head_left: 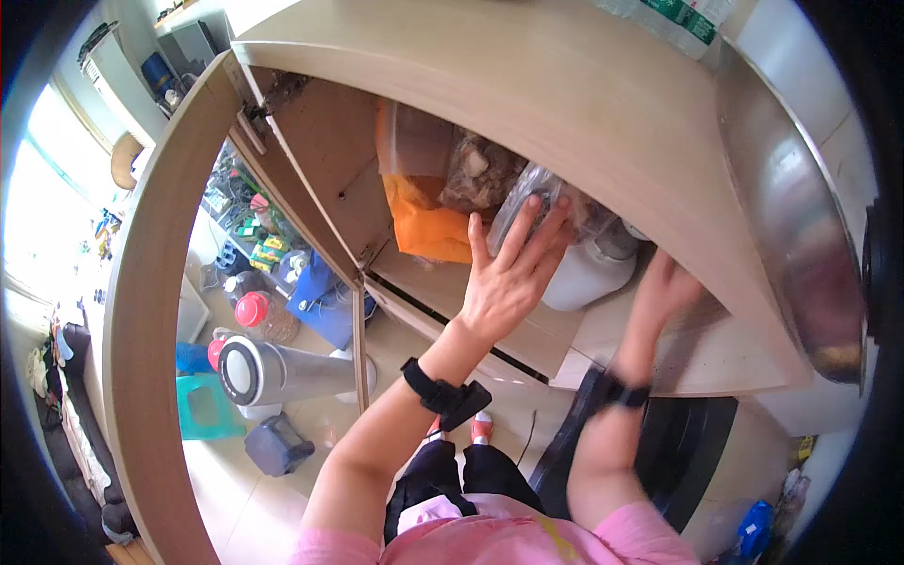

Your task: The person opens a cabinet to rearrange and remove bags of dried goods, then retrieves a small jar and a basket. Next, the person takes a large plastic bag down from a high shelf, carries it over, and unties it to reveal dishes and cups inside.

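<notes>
My left hand [513, 268] reaches into an open cabinet, its fingers spread and lying against a clear plastic bag [518, 202]. Left of that bag sit another clear bag with brownish contents [477, 174] and an orange bag [419, 221]. Below and to the right of my left fingers stands a white plastic container [591, 275]. My right hand [667, 290] is inside the cabinet's right part, beside the white container. It is blurred and the cabinet's top edge covers part of its fingers, so its grip does not show.
The cabinet door [169, 282] stands swung open at the left. Beyond it are a grey cylindrical appliance [301, 374], a red-lidded jar [252, 309], a teal stool [209, 407] and a blue bag [325, 301]. A metal pan-like object [791, 217] is at the right. A black mat [683, 443] lies below.
</notes>
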`<action>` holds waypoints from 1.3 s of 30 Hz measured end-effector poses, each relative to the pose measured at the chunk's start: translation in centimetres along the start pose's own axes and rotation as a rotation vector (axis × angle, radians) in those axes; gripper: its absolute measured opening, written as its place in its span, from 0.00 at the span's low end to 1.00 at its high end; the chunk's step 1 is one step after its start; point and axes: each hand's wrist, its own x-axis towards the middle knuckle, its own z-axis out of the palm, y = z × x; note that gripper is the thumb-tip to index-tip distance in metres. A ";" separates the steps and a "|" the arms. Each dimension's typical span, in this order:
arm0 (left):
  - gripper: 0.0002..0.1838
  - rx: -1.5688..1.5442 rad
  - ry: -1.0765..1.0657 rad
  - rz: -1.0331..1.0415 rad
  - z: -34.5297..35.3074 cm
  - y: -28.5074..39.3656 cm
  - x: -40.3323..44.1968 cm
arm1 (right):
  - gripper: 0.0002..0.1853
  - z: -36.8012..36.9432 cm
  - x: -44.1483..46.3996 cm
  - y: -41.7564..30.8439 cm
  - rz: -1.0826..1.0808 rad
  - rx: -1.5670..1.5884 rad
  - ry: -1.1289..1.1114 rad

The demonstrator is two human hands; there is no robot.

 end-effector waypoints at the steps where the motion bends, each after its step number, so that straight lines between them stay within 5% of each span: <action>1: 0.23 -0.003 0.009 0.006 -0.1 0.2 0.0 | 0.18 -2.7 -1.9 -4.8 0.151 0.269 -0.018; 2: 0.22 -0.052 0.013 -0.009 -0.4 0.2 0.0 | 0.12 -6.1 -6.0 -6.6 0.182 0.270 -0.192; 3: 0.22 -0.098 0.015 -0.022 -0.8 0.1 0.0 | 0.09 -8.1 -8.5 -7.9 -0.016 0.641 -0.450; 4: 0.19 -0.137 0.045 -0.014 -1.7 0.1 0.3 | 0.07 -9.9 -11.5 -7.4 -0.136 0.655 -0.780; 5: 0.19 -0.139 0.048 -0.004 -2.3 0.0 -0.2 | 0.07 -10.0 -13.6 -7.8 -0.408 0.510 -0.870; 6: 0.17 -0.275 0.119 0.017 -2.9 0.1 -1.2 | 0.12 -10.6 -17.2 -4.9 -0.286 0.454 -1.003; 7: 0.15 -0.413 0.192 0.036 -3.5 0.6 -2.4 | 0.12 -10.0 -19.1 -2.1 -0.293 0.445 -0.998; 9: 0.10 -0.674 0.217 -0.067 -3.2 2.8 -7.3 | 0.20 -8.0 -21.0 3.5 0.250 0.000 -0.759; 12: 0.05 -0.885 0.042 -0.221 0.4 6.5 -15.1 | 0.32 -3.8 -20.2 9.1 0.874 0.105 -0.419; 13: 0.04 -1.005 -0.116 -0.552 2.4 7.5 -16.8 | 0.32 -2.9 -20.3 10.4 0.967 0.171 -0.340; 14: 0.04 -1.112 -0.276 -0.885 4.9 7.9 -17.5 | 0.33 -2.9 -20.8 11.3 1.007 0.226 -0.320; 15: 0.10 -1.090 -0.393 -0.940 7.6 7.1 -17.0 | 0.33 -2.8 -21.2 12.1 1.037 0.271 -0.297; 17: 0.19 -1.063 -0.311 -0.790 15.4 5.3 -17.1 | 0.35 -2.5 -21.8 13.6 1.067 0.322 -0.280; 21: 0.21 -1.408 -0.419 -0.844 26.0 3.9 -16.6 | 0.37 -1.6 -22.3 15.6 1.089 0.383 -0.279; 25: 0.22 -1.558 -0.449 -0.888 29.6 4.6 -15.1 | 0.40 -2.2 -22.8 15.9 1.096 0.404 -0.301; 34: 0.27 -1.642 -0.288 -0.979 22.8 6.3 -17.7 | 0.48 -8.4 -26.6 10.0 1.034 0.302 -0.457; 37: 0.28 -1.518 -0.429 -1.088 14.3 6.2 -17.2 | 0.50 -11.7 -26.7 4.6 1.054 0.402 -0.505; 38: 0.27 -1.371 -0.396 -1.165 11.4 6.3 -16.7 | 0.61 -12.4 -25.6 2.1 1.205 0.632 -0.426; 39: 0.27 -1.217 -0.368 -1.235 8.9 6.3 -16.8 | 0.61 -13.7 -25.0 0.4 1.217 0.634 -0.433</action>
